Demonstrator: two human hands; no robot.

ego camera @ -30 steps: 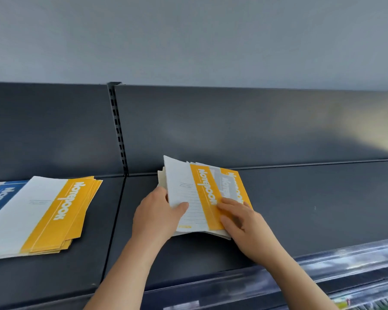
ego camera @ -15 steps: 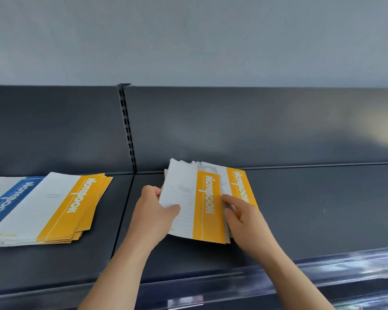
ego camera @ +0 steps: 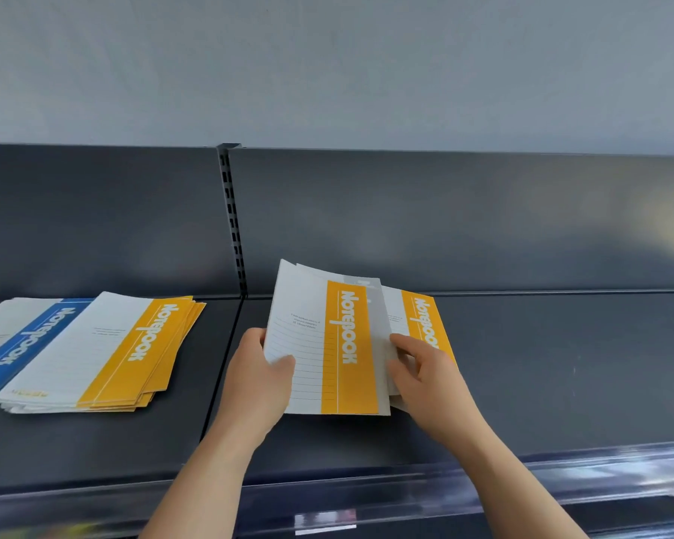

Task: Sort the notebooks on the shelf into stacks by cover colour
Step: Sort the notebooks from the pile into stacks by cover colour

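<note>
Head view: a dark grey metal shelf fills the frame; the black slotted upright strip in its back panel serves as landmark.
Yellow stack: white paper notebooks with yellow bands, fanned flat, left of the strip.
Blue stack: white notebooks with blue bands, further left of the strip, overlapped by the yellow stack.
Loose pile: thin unsorted notebooks just right of the strip, splayed.
Top notebook: yellow-banded, tilted up off the pile.
Left hand: grips the top notebook's left edge, thumb on the cover.
Right hand: fingers curled, tucked under the lifted covers at the loose pile's right edge.
Handling: probably light, floppy and slick-covered. Pinch a long edge and support underneath, or the neighbouring notebooks may slide.
</note>
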